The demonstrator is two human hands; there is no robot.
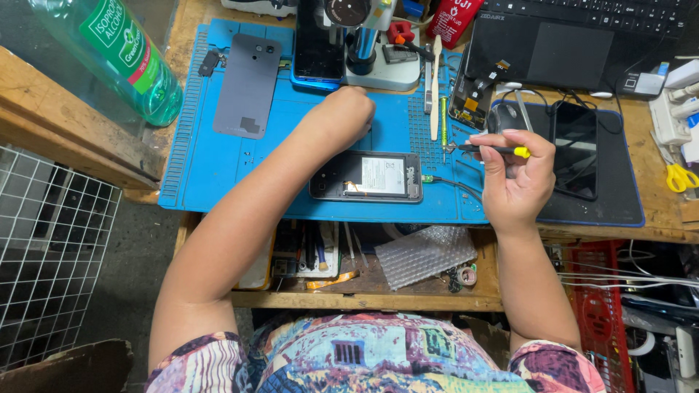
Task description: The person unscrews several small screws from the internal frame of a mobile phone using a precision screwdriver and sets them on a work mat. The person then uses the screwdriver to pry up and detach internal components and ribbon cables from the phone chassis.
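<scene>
Opened phone [366,177] lies flat, back off, centre of blue mat [211,160]. Right hand [518,178] pinches a yellow-tipped screwdriver [494,150]. Left hand [348,116] is fisted beyond the phone; contents hidden. Phone judged light, rigid, fragile inside: hold by frame edges.

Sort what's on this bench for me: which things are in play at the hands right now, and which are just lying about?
In play:
- opened phone on the blue mat
- yellow-tipped screwdriver in the right hand
- left hand, fisted on the mat above the phone

Lying about:
- grey back cover
- green bottle
- black phone
- yellow scissors
- bubble wrap
</scene>
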